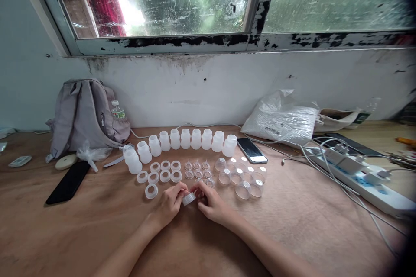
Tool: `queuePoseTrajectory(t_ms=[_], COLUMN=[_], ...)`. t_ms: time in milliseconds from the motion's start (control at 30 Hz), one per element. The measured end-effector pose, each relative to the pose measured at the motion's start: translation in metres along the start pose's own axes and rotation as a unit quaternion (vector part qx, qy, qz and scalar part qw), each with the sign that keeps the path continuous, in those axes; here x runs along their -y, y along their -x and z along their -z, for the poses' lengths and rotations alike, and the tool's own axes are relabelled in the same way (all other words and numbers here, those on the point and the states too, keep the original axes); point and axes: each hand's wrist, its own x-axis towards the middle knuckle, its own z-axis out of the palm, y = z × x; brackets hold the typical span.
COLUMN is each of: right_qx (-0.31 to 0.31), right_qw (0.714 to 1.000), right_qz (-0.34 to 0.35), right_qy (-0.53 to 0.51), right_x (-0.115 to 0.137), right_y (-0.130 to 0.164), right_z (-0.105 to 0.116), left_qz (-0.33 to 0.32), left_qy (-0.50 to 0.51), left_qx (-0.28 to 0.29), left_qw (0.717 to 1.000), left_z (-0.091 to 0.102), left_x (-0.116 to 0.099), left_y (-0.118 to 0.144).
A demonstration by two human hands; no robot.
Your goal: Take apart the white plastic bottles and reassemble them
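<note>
My left hand [171, 201] and my right hand [209, 203] meet at the front middle of the table, both closed on a translucent bottle collar ring [189, 199]. The ring is tilted, its ridged side facing me. Fingertips pinch its upper edge; whether a nipple sits inside I cannot tell. Just beyond lie several clear silicone nipples [198, 174]. Several loose collar rings [165, 176] lie to the left, and several clear dome caps [237, 176] stand to the right. Behind them, frosted baby bottles [185, 139] without tops stand in an arc.
A phone [252, 150] lies right of the bottles, a black phone-shaped slab [67, 183] at left. A grey backpack [86, 112] and plastic bag [92, 153] stand back left. At right are a white plastic parcel [281, 117] and a power strip [364, 181] with trailing cables.
</note>
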Motion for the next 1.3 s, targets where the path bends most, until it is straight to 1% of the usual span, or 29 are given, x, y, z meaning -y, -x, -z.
queuePoseTrajectory(t_ms=[67,200,300,367,433,533,633,733,833,967,1133,1300], right_qx=[0.003,-0.022,-0.05,-0.07,-0.083,-0.095,-0.097,-0.101,-0.103,-0.086,-0.082,-0.081], right_qw=[1.0,0.999,0.998,0.997,0.994,0.991,0.988,0.986,0.987,0.989,0.992,0.993], right_qz=[0.009,0.011,-0.015,-0.043,-0.065,-0.084,-0.094,-0.105,-0.112,-0.114,-0.09,-0.091], right_qy=[0.01,0.022,0.021,0.011,-0.005,-0.042,-0.077,-0.078,-0.058,-0.047,-0.016,-0.001], right_x=[0.004,0.002,-0.002,-0.002,-0.002,-0.001,-0.004,-0.007,-0.009,-0.008,-0.006,-0.006], right_y=[0.001,0.002,0.0,-0.001,-0.002,-0.002,-0.003,-0.004,-0.006,-0.008,-0.01,-0.011], right_z=[-0.001,-0.007,-0.01,-0.011,-0.011,-0.011,-0.012,-0.014,-0.015,-0.015,-0.016,-0.016], left_qz=[0.022,0.057,0.102,0.119,0.098,0.037,0.014,0.019,0.032,0.042,0.039,0.039], left_qy=[0.039,0.098,0.137,0.145,0.137,0.124,0.11,0.092,0.096,0.082,0.063,0.068], left_qx=[-0.006,0.005,-0.018,-0.037,-0.028,0.015,0.029,0.03,0.04,0.043,0.025,0.02], left_qw=[0.999,0.994,0.985,0.981,0.985,0.992,0.993,0.995,0.994,0.995,0.997,0.997], left_z=[0.001,0.0,-0.003,-0.004,-0.004,-0.004,-0.004,-0.005,-0.006,-0.008,-0.012,-0.014], left_x=[-0.002,-0.006,-0.008,-0.011,-0.013,-0.017,-0.019,-0.017,-0.014,-0.013,-0.013,-0.014], left_y=[0.0,-0.003,-0.003,-0.002,0.0,0.003,0.004,0.004,0.004,0.006,0.008,0.007])
